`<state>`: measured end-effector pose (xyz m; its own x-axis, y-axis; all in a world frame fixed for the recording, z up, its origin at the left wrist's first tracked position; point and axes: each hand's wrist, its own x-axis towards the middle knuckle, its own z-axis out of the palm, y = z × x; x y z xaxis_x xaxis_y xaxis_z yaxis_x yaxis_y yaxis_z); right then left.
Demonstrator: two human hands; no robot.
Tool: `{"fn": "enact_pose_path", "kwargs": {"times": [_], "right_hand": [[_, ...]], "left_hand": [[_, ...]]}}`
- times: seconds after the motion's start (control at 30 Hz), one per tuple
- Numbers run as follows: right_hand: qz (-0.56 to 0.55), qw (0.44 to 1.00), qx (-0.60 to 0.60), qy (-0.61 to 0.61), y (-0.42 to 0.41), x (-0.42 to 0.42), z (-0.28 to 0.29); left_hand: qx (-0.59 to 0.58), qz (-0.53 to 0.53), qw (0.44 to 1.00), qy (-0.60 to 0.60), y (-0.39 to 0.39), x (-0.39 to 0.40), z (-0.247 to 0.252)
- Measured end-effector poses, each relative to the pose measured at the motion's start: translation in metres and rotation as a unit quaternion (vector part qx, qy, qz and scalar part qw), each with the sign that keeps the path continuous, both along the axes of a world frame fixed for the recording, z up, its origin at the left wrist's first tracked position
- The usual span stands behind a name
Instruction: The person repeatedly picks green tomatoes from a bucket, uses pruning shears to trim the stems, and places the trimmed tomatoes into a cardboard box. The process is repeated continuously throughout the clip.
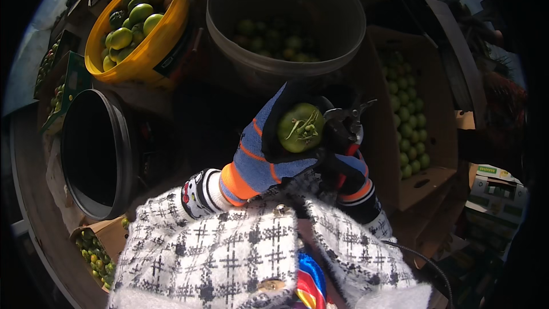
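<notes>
A green tomato (296,135) rests in my gloved left hand (257,146), its leafy calyx and stem turned up toward me. Red-handled pruning shears (343,122) are in my gloved right hand (349,171), just to the right of the fruit. Their metal head is beside the tomato; shadow hides whether the blades touch it. Beyond both hands stands a large pale bucket (274,66) with green tomatoes (279,43) low inside it. To its left, a tilted yellow bucket (96,66) holds bigger green tomatoes (139,13), a few of them reddish.
A dark bucket (122,159) stands tilted at my left. On the right, a cardboard box (437,137) contains rows of green tomatoes (409,124). Small fruit fills a carton (92,262) at lower left. A dark cable (433,262) curves beside my right side.
</notes>
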<state>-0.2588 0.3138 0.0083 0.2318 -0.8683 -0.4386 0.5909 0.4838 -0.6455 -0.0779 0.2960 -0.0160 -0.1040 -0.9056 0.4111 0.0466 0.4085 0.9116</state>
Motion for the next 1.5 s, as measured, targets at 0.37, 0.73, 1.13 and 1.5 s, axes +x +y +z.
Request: {"fn": "enact_pose_path", "kwargs": {"times": [0.37,0.73,1.13,1.5], "right_hand": [[0.014,0.745,-0.447,0.494,-0.024,-0.018,-0.023],[0.102,0.486,-0.457,0.738,-0.026,-0.007,0.000],[0.022,0.579,-0.435,0.689,-0.018,-0.018,-0.041],[0.235,0.449,-0.216,0.835,0.019,-0.060,-0.075]], "left_hand": [[0.018,0.027,0.999,0.035,-0.010,0.022,0.011],[0.013,-0.018,1.000,0.006,-0.007,0.017,0.000],[0.228,-0.110,0.955,0.157,-0.001,0.016,-0.002],[0.573,-0.209,0.748,0.262,-0.010,-0.003,-0.012]]}}
